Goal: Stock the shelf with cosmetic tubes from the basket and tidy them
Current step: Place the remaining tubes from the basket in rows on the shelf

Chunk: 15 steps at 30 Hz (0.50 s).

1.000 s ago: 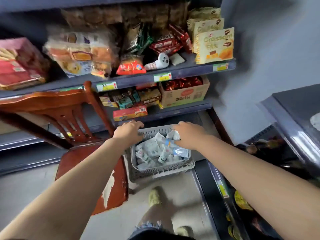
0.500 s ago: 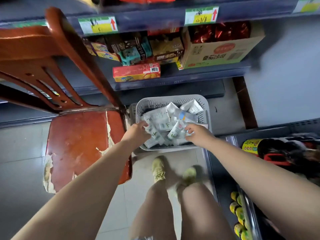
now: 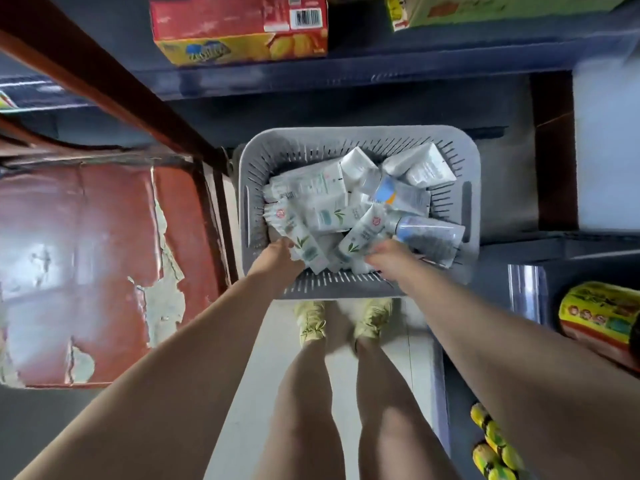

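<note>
In the middle of the frame a grey plastic basket [image 3: 358,289], rectangular with rounded corners and slotted walls, sits on the floor below the dark blue shelf [image 3: 346,77] and holds a loose heap of cosmetic tubes [image 3: 329,202]. The tubes are mostly white, soft and flattened, several printed with green leaves and two with small red round marks; a couple carry blue and orange patches. They overlap too much to count exactly, but there are well over ten.

Both hands reach into the near side of the basket. The left hand [image 3: 277,258] lies at the lower left of the heap, its fingertips against a leaf-printed tube [image 3: 304,244]; its fingers are hidden under the tubes, so I cannot tell whether its grip is closed. The right hand [image 3: 388,258] has its fingers curled down among the tubes at the lower right, touching another leaf-printed tube [image 3: 363,233]; whether it truly grasps one I cannot tell.

At the left stands one wooden chair [image 3: 86,271] with a cracked, peeling red seat. On the shelf at the top lies one red and yellow snack box [image 3: 239,26]. Two pale yellow shoes [image 3: 311,323] show just below the basket.
</note>
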Available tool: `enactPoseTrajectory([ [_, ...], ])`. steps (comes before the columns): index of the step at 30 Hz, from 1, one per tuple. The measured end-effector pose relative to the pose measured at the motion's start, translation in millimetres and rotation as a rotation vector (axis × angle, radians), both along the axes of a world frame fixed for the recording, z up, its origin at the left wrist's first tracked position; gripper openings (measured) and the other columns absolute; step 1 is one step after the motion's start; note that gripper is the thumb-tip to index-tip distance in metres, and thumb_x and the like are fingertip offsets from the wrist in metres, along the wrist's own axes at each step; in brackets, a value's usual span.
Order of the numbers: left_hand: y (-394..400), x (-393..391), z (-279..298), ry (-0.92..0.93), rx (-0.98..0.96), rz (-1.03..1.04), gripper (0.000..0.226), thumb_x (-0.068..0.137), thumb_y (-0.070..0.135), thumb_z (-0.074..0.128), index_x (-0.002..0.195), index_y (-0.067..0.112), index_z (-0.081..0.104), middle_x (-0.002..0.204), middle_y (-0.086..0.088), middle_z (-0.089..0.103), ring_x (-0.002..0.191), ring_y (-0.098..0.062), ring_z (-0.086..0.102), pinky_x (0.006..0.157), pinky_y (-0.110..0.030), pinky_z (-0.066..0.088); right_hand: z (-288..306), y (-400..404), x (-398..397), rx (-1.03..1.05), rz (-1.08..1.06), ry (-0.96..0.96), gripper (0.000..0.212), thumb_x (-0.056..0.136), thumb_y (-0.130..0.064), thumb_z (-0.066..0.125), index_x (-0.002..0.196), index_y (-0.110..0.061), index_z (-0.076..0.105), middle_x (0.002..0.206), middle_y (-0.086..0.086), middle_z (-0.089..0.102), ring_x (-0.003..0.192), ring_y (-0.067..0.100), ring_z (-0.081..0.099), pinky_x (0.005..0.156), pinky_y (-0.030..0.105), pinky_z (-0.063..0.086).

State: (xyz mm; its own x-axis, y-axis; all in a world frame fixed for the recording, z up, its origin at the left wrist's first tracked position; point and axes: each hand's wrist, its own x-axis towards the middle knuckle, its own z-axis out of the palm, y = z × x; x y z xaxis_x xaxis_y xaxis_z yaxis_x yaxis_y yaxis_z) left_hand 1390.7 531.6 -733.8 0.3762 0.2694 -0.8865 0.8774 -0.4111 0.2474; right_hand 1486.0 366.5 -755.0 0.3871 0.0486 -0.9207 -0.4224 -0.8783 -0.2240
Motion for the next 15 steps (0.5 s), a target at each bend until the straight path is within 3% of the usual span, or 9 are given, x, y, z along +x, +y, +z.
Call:
enactPoseTrajectory([
  [4, -7.0, 8.0, -34.4, -0.005, 0.096, 0.23, 0.038, 0.089, 0.015, 0.049, 0.124, 0.005, 0.043, 0.119, -0.015, 0.058, 0.091, -0.026, 0.053, 0.069, -0.029, 0.039, -41.5, 3.1, -5.5, 0.022, -0.232, 0.021, 0.024, 0.087, -0.012, 0.059, 0.111, -0.007, 0.06, 0.095, 0.006, 0.062, 0.098, 0.025, 0.059, 0.092, 0.037, 0.05],
  [8, -12.6, 19.8, -62.7, 0.028, 0.047, 0.488, 0.047, 0.09, 0.018, 0.053, 0.131, 0.007, 0.034, 0.127, -0.013, 0.053, 0.106, -0.025, 0.053, 0.076, -0.027, 0.039, -79.2, 7.2, -5.1, 0.048, -0.527, -0.008, 0.04, 0.077, -0.013, 0.067, 0.116, -0.006, 0.06, 0.111, 0.017, 0.066, 0.103, 0.033, 0.063, 0.092, 0.039, 0.05],
  [10, -11.1, 24.4, -75.9, 0.005, 0.053, 0.672, 0.036, 0.088, 0.02, 0.058, 0.119, 0.007, 0.043, 0.12, -0.014, 0.055, 0.098, -0.022, 0.052, 0.079, -0.029, 0.042, -88.0, 11.4, -7.6, 0.078, -0.632, -0.005, 0.041, 0.079, -0.011, 0.065, 0.118, -0.003, 0.056, 0.114, 0.02, 0.064, 0.105, 0.035, 0.062, 0.094, 0.047, 0.05],
  [11, -10.6, 26.1, -80.8, 0.013, 0.054, 0.753, 0.042, 0.086, 0.024, 0.061, 0.12, 0.005, 0.044, 0.116, -0.012, 0.054, 0.096, -0.021, 0.052, 0.078, -0.029, 0.043, -90.3, 14.0, -9.3, 0.089, -0.672, -0.007, 0.042, 0.08, -0.012, 0.065, 0.12, -0.004, 0.055, 0.115, 0.019, 0.063, 0.104, 0.034, 0.062, 0.095, 0.048, 0.049],
  [13, -9.6, 27.0, -84.8, 0.038, 0.063, 0.827, 0.057, 0.083, 0.031, 0.066, 0.126, 0.004, 0.04, 0.118, -0.011, 0.053, 0.105, -0.025, 0.054, 0.08, -0.029, 0.043, -87.1, 20.3, -11.3, 0.112, -0.715, -0.029, 0.052, 0.077, -0.016, 0.072, 0.123, -0.003, 0.052, 0.116, 0.015, 0.064, 0.102, 0.029, 0.062, 0.095, 0.044, 0.05],
  [15, -11.8, 26.1, -81.9, 0.007, 0.05, 0.839, 0.058, 0.083, 0.029, 0.067, 0.126, 0.005, 0.037, 0.117, -0.01, 0.052, 0.109, -0.027, 0.055, 0.079, -0.029, 0.042, -84.8, 24.0, -12.7, 0.134, -0.652, -0.081, 0.046, 0.076, -0.018, 0.074, 0.114, -0.001, 0.054, 0.108, 0.006, 0.064, 0.095, 0.021, 0.062, 0.086, 0.034, 0.051],
])
